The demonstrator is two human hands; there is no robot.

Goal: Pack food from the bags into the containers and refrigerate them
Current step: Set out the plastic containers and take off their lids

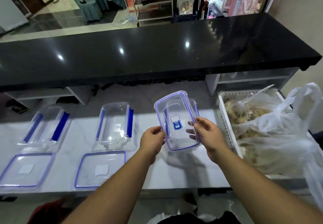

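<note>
I hold a clear lid [176,108] with a blue seal and a blue label, tilted up above the white table [157,176]. My left hand [153,141] grips its left edge and my right hand [208,136] its right edge. A third clear container [194,105] shows behind the lid, mostly hidden. Two open clear containers with blue clips stand to the left, one far left [47,125] and one in the middle [115,122]. In front of each lies its lid, the far left lid [26,169] and the middle lid [101,169]. Plastic bags of food [262,129] fill a white basket on the right.
The white basket [222,111] stands at the table's right end. A black glossy counter [157,55] runs across behind the table, with a low shelf under it. Dark cloth lies at the bottom edge near my body.
</note>
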